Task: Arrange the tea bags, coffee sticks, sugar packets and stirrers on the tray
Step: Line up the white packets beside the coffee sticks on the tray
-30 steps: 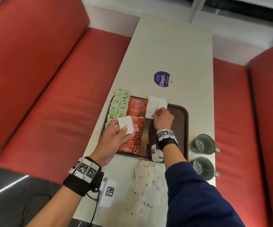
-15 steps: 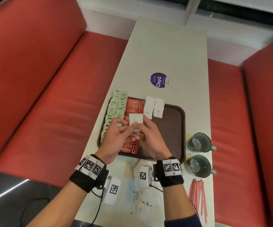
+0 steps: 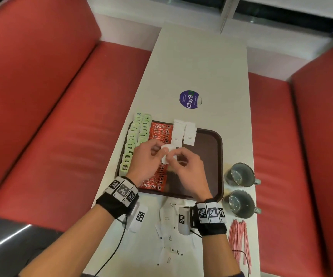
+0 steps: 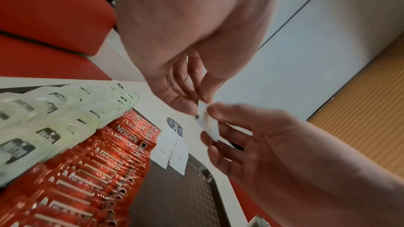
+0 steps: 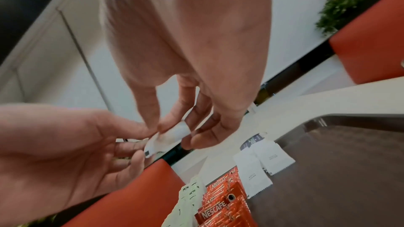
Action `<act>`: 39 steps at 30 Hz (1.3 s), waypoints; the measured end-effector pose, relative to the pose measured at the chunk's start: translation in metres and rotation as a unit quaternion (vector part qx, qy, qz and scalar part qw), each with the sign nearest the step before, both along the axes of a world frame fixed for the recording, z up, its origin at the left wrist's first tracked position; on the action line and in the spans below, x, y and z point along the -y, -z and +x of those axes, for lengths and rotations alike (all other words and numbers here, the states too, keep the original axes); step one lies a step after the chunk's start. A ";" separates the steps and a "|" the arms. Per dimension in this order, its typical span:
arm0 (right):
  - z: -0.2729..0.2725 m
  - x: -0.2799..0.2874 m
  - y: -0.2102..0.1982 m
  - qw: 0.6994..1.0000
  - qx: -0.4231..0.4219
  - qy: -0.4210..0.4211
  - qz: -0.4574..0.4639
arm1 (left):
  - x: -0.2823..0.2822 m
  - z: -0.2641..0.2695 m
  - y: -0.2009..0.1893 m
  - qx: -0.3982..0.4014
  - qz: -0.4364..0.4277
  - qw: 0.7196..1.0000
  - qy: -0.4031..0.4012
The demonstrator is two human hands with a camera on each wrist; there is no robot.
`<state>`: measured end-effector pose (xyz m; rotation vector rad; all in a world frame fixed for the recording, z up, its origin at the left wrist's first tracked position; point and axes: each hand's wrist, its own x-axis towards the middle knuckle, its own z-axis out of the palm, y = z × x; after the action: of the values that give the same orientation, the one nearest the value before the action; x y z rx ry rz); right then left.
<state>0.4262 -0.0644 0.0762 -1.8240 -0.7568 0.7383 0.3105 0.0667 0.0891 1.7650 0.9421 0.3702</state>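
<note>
A white sugar packet [image 3: 166, 154] is being held above the middle of the brown tray [image 3: 219, 148], pinched at once by the left hand [image 3: 145, 159] and the right hand [image 3: 189, 168], whose fingertips are being brought together from 9 and 3 o'clock. In the left wrist view the packet [image 4: 208, 123] is being gripped between thumb and forefinger of each hand; in the right wrist view it [image 5: 168, 137] is being bent slightly between the fingers. Green tea bags [image 3: 136, 140] are being kept in two rows at the tray's 9 o'clock edge, with red coffee sticks [image 3: 159, 132] reading "NESCAFE" just beside them, and two placed sugar packets [image 3: 183, 133] marked "WHITE SUGAR" lying at 12 o'clock, overlapping the far rim. A purple round sticker [image 3: 190, 99] reading "ClayG" is being shown on the white table [image 3: 201, 62] beyond the tray. Only the head view is showing the loose sugar packets [image 3: 168, 218] at 6 o'clock off the tray, the red striped stirrers [image 3: 239, 240] at 5 o'clock, and two grey mugs [image 3: 240, 186] at 3 o'clock.
</note>
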 end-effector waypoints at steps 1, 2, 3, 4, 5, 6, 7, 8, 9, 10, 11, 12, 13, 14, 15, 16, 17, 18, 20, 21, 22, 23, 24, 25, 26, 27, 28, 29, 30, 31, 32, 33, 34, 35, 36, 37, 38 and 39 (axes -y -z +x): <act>0.005 0.002 0.003 1.000 0.007 0.018 0.000 | -0.002 0.004 0.002 -0.008 0.011 1.000 0.011; 0.011 0.004 0.006 0.999 0.011 0.036 -0.001 | -0.004 0.009 0.003 -0.014 0.024 0.999 0.027; 0.017 0.005 0.008 0.999 0.010 0.053 -0.007 | -0.004 0.014 0.004 -0.022 0.040 0.998 0.045; 0.024 0.005 0.009 0.998 0.007 0.064 -0.017 | -0.005 0.020 0.006 -0.028 0.061 0.996 0.060; 0.032 0.005 0.012 0.997 0.006 0.073 -0.032 | -0.005 0.026 0.010 -0.035 0.085 0.993 0.074; 0.040 0.003 0.017 0.995 0.008 0.084 -0.049 | -0.007 0.032 0.013 -0.043 0.112 0.989 0.086; 0.050 0.002 0.023 0.993 0.012 0.100 -0.065 | -0.008 0.038 0.017 -0.054 0.140 0.984 0.099; 0.061 0.001 0.029 0.989 0.017 0.124 -0.078 | -0.008 0.043 0.022 -0.068 0.172 0.976 0.117; 0.072 -0.001 0.035 0.984 0.020 0.151 -0.090 | -0.008 0.047 0.029 -0.087 0.208 0.964 0.140; 0.084 -0.004 0.042 0.980 0.024 0.171 -0.103 | -0.008 0.051 0.035 -0.113 0.248 0.948 0.166; 0.094 -0.007 0.049 0.975 0.030 0.186 -0.120 | -0.007 0.054 0.043 -0.142 0.289 0.927 0.192; 0.104 -0.010 0.056 0.971 0.035 0.195 -0.137 | -0.006 0.057 0.050 -0.171 0.326 0.905 0.213; 0.113 -0.014 0.064 0.968 0.036 0.196 -0.154 | -0.004 0.060 0.056 -0.198 0.354 0.885 0.229; 0.122 -0.019 0.071 0.966 0.039 0.195 -0.167 | -0.002 0.064 0.062 -0.223 0.372 0.869 0.239; 0.129 -0.024 0.078 0.964 0.041 0.193 -0.177 | 0.000 0.067 0.068 -0.246 0.383 0.856 0.245; 0.134 -0.028 0.082 0.964 0.045 0.187 -0.184 | 0.001 0.069 0.072 -0.267 0.389 0.846 0.249; 0.137 -0.032 0.085 0.964 0.046 0.179 -0.191 | 0.003 0.071 0.076 -0.285 0.394 0.837 0.251; 0.141 -0.035 0.089 0.965 0.045 0.170 -0.196 | 0.004 0.073 0.080 -0.301 0.396 0.829 0.255; 0.145 -0.039 0.094 0.966 0.040 0.158 -0.202 | 0.005 0.076 0.086 -0.324 0.396 0.819 0.261; 0.146 -0.040 0.096 0.966 0.039 0.156 -0.203 | 0.005 0.077 0.088 -0.329 0.397 0.815 0.264; 0.147 -0.041 0.099 0.966 0.040 0.156 -0.204 | 0.005 0.078 0.091 -0.333 0.397 0.812 0.266; 0.148 -0.042 0.103 0.965 0.041 0.157 -0.207 | 0.005 0.079 0.093 -0.336 0.397 0.811 0.268; 0.148 -0.043 0.105 0.964 0.047 0.158 -0.210 | 0.005 0.079 0.094 -0.339 0.396 0.810 0.270; 0.147 -0.044 0.107 0.963 0.053 0.160 -0.211 | 0.005 0.079 0.096 -0.342 0.395 0.808 0.273; 0.147 -0.045 0.109 0.962 0.057 0.162 -0.211 | 0.005 0.079 0.097 -0.344 0.395 0.806 0.276; 0.146 -0.045 0.110 0.962 0.060 0.163 -0.209 | 0.004 0.079 0.098 -0.346 0.395 0.805 0.277; 0.146 -0.045 0.111 0.962 0.064 0.166 -0.205 | 0.004 0.079 0.098 -0.348 0.391 0.805 0.279; 0.146 -0.046 0.111 0.963 0.065 0.168 -0.201 | 0.004 0.079 0.098 -0.349 0.388 0.806 0.280; 0.145 -0.046 0.111 0.963 0.067 0.168 -0.200 | 0.004 0.080 0.099 -0.351 0.387 0.805 0.281; 0.144 -0.047 0.111 0.963 0.074 0.168 -0.199 | 0.003 0.080 0.100 -0.352 0.387 0.805 0.281; 0.143 -0.048 0.112 0.962 0.081 0.168 -0.197 | 0.004 0.080 0.100 -0.354 0.386 0.804 0.281; 0.142 -0.050 0.112 0.962 0.087 0.169 -0.194 | 0.004 0.080 0.100 -0.355 0.386 0.804 0.281; 0.141 -0.051 0.113 0.962 0.094 0.168 -0.194 | 0.004 0.080 0.100 -0.355 0.387 0.803 0.282; 0.139 -0.052 0.114 0.961 0.100 0.165 -0.197 | 0.004 0.080 0.101 -0.356 0.389 0.802 0.282; 0.138 -0.054 0.115 0.960 0.105 0.162 -0.203 | 0.004 0.080 0.100 -0.356 0.389 0.801 0.282; 0.138 -0.055 0.116 0.959 0.109 0.160 -0.208 | 0.004 0.081 0.100 -0.356 0.388 0.802 0.282; 0.138 -0.056 0.118 0.958 0.111 0.158 -0.212 | 0.004 0.081 0.100 -0.355 0.386 0.804 0.281; 0.138 -0.057 0.119 0.958 0.112 0.157 -0.214 | 0.004 0.081 0.100 -0.353 0.384 0.806 0.280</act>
<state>0.5645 -0.0078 -0.0427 -2.3846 -0.4477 0.5158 0.3913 0.0628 -0.0113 2.9382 0.7254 -0.4024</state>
